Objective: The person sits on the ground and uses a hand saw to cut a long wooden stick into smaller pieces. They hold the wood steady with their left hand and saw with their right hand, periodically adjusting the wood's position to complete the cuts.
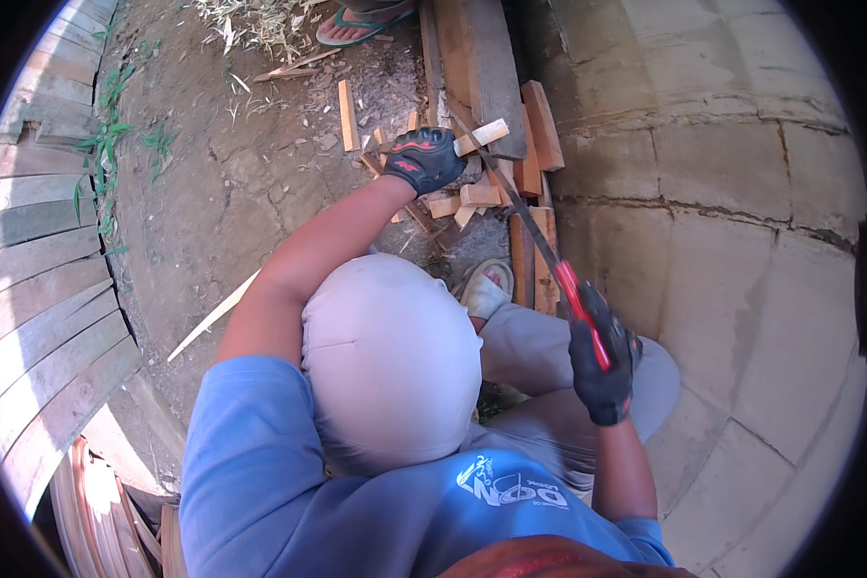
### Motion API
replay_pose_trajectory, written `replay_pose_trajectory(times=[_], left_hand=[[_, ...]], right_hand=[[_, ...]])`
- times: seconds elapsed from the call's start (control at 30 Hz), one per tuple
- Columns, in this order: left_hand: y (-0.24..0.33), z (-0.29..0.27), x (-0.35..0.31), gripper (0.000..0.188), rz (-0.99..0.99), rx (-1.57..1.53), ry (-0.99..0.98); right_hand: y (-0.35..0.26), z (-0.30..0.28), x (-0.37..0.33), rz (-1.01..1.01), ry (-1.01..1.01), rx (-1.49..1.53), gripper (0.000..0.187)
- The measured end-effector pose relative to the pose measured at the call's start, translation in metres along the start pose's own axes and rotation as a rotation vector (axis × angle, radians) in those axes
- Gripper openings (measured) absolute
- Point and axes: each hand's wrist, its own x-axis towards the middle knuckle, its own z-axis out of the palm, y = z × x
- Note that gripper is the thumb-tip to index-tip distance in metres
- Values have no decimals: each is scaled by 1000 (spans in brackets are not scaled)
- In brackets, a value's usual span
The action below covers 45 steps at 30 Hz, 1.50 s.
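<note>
My left hand [424,159], in a black glove with red marks, is closed on a short pale wood block [484,136], which sticks out to the right over the end of a thick wooden beam [496,77]. In my right hand [604,361], also gloved in black, is the red handle of a long, narrow, dark blade [525,207]. The blade slants up and to the left, and its far part crosses the block close to my left fingers. Whether it is a saw or a knife, I cannot tell. Below the block lie several cut wood pieces [480,196].
Longer wood offcuts [542,125] lean beside the beam, against a block wall [713,173] on the right. Another person's sandalled foot [352,26] and wood shavings [260,29] are at the far end. Planks [43,279] line the left side.
</note>
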Motion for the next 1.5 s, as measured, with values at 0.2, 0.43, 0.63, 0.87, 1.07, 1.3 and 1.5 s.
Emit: replay_pose_trajectory(times=[0.2, 0.43, 0.63, 0.87, 1.07, 1.3, 1.5], left_hand=[[12, -6, -2, 40, 38, -34, 4], [9, -12, -7, 42, -10, 26, 1], [6, -2, -2, 43, 61, -28, 29], [6, -2, 0, 43, 22, -17, -12], [6, -2, -1, 44, 21, -46, 11], [8, -3, -2, 43, 19, 36, -16], [9, -1, -4, 43, 29, -5, 15]], right_hand=[[-22, -46, -54, 4, 32, 34, 44], [-17, 40, 96, -161, 43, -20, 40], [-19, 113, 173, -138, 89, 162, 41], [-12, 75, 119, -128, 63, 83, 39], [-9, -43, -33, 163, -19, 76, 40], [-32, -35, 4, -12, 20, -11, 39], [-25, 75, 154, -82, 37, 114, 36]])
